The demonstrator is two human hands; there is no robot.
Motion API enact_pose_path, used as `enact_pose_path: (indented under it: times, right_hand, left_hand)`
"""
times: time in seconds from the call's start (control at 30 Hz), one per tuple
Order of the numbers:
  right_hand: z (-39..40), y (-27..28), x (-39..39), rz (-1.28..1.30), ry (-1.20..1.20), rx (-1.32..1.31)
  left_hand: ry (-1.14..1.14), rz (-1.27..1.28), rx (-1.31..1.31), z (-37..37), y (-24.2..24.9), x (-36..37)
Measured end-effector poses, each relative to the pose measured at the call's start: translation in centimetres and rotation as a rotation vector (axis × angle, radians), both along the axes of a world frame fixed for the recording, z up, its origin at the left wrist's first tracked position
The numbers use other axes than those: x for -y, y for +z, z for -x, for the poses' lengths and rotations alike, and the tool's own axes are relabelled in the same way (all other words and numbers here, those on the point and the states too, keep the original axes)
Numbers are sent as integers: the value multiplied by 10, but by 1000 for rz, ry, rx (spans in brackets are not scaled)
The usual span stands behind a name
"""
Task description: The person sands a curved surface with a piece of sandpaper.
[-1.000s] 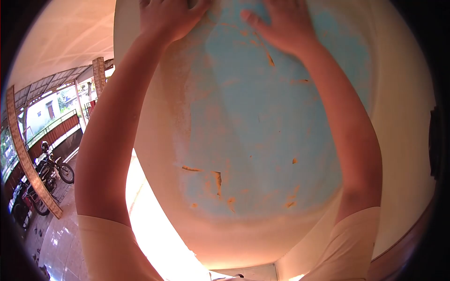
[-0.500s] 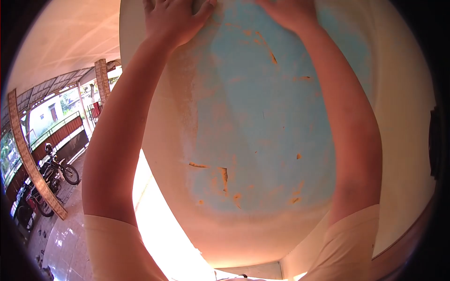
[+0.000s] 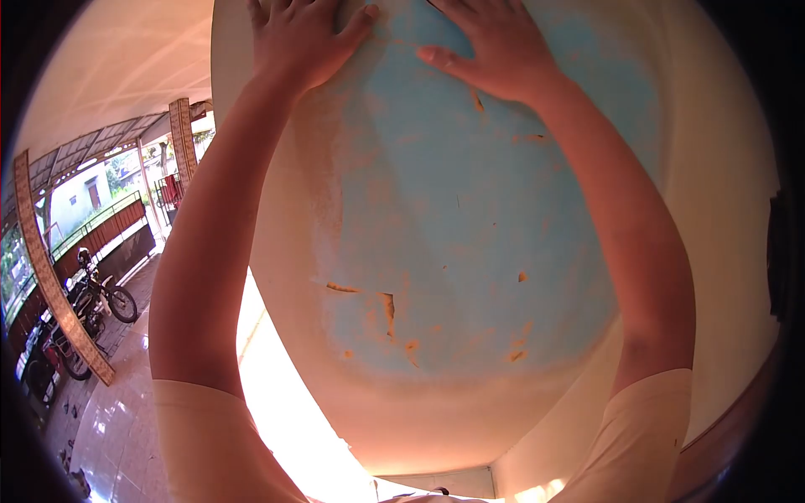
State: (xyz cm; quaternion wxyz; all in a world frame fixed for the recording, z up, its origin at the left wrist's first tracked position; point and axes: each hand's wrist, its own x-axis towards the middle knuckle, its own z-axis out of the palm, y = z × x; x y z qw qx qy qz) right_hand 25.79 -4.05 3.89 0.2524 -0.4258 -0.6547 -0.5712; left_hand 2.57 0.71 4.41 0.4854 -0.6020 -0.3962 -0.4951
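In front of me rises a large pale wall-like surface [image 3: 394,411] with a worn blue patch [image 3: 453,201], marked by several brown chips and tears. My left hand [image 3: 302,38] is spread over its upper left part, thumb apart and some fingertips cut off by the frame top. To its right, over the blue area, is my right hand [image 3: 503,54], its thumb stretched out to the left. Neither hand shows anything held. A small dark mark lies by the right fingertips, too small to make out. Both palms face the surface; how firmly they touch it is hidden.
On the left, a motorcycle [image 3: 101,293] stands on the tiled floor [image 3: 117,436], behind a patterned post [image 3: 63,277]. A dark red fence [image 3: 101,235] runs beyond it. Bright light fills the gap beside the surface's lower left edge.
My right hand has come down and a little left, so its thumb and more of its fingers show. The left hand stays nearly in place. The view has shifted slightly.
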Motion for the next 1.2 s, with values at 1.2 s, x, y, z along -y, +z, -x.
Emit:
enact_pose_path:
  times: [1.2]
  right_hand:
    - [22,24,-20,-62,63,-218]
  left_hand:
    - [49,62,-148,38,-15,3]
